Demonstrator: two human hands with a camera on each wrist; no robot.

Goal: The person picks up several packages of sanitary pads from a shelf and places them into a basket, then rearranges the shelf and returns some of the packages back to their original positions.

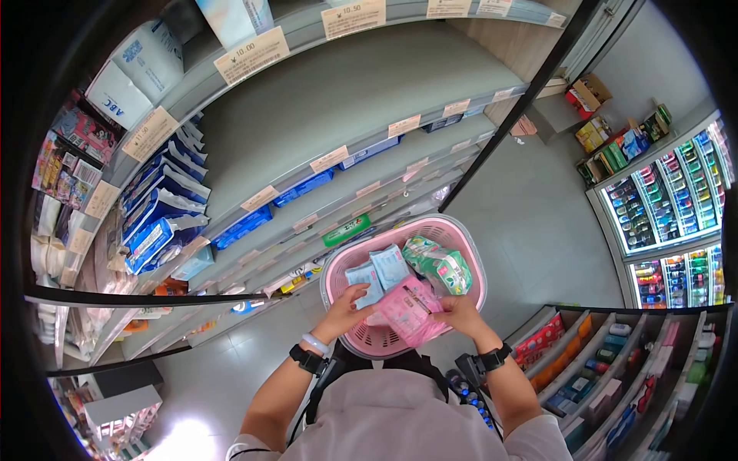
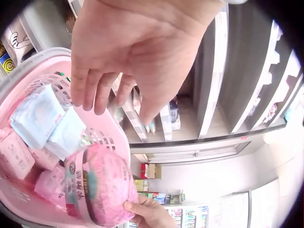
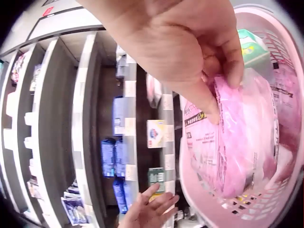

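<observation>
A pink plastic basket (image 1: pixel 461 230) hangs in front of me and holds two light blue packs (image 1: pixel 380 269), a green pack (image 1: pixel 442 265) and small pink packs. My right hand (image 1: pixel 459 311) pinches a pink soft package (image 1: pixel 411 311) by its edge, over the basket's near side. In the right wrist view the thumb and fingers (image 3: pixel 213 90) are curled on that pink package (image 3: pixel 232 142). My left hand (image 1: pixel 350 303) hovers at the basket's near left rim beside the package. Its fingers (image 2: pixel 114 102) hang relaxed and hold nothing above the blue packs (image 2: pixel 47 123).
Grey store shelves (image 1: pixel 330 100) with price tags rise ahead and to the left, with blue packs (image 1: pixel 157 223) at the left. A drinks cooler (image 1: pixel 669 207) stands at the right. Another goods shelf (image 1: pixel 607 369) is at the lower right. Grey floor (image 1: pixel 538 230) lies between.
</observation>
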